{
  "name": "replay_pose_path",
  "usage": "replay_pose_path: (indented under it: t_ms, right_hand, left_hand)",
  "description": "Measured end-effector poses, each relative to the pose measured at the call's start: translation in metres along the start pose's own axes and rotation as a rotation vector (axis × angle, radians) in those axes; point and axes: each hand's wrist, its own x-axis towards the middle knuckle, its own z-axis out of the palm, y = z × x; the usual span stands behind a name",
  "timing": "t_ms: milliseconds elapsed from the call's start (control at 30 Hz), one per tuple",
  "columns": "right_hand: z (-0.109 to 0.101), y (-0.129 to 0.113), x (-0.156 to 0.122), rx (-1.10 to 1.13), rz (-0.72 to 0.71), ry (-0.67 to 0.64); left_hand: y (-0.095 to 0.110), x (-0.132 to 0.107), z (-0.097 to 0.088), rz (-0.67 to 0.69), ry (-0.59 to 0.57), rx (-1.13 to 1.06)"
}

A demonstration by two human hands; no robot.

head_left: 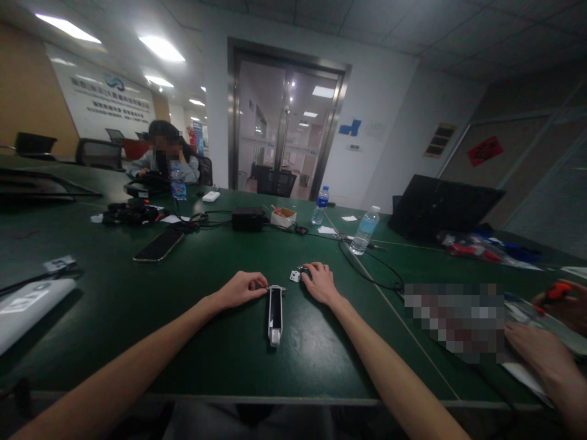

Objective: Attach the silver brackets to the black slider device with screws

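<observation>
A long, narrow white frame (270, 315) with a dark inside and a rounded near end lies on the green table in front of me. A thin rod (281, 288) crosses its far end. My left hand (243, 289) is at that end, thumb and forefinger pinched at the rod's left tip. To the right, my right hand (320, 283) rests on the table with bent fingers, its fingertips over small dark or metallic bits too small to make out. Beside its thumb lies a small white piece (295, 277) with dark holes or dots.
Beyond my hands stand water bottles (365, 231), a small open box (283, 217), a black adapter (247, 219) and cables. A phone (159, 245) and a white power strip (36, 308) lie left. Another person's hand (541, 348) works at right; a person (167, 153) sits across.
</observation>
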Motion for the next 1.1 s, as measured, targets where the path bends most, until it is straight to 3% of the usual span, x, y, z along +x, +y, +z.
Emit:
replay_pose_path:
  t_ms: [333,833,1100]
  right_hand:
    - [-0.0033,-0.0016,-0.0011,-0.018,-0.002,-0.103]
    - [-0.0046,-0.0023,-0.0005,-0.032,0.018,-0.117]
    - [-0.0050,-0.0036,-0.0011,-0.013,0.007,-0.063]
  left_hand:
    - [-0.0039,0.0004,0.0018,0.022,0.008,-0.015]
    - [0.0044,0.0003,0.0008,0.003,0.001,0.004]
    - [-0.0028,0.0014,0.0023,-0.001,-0.007,0.021]
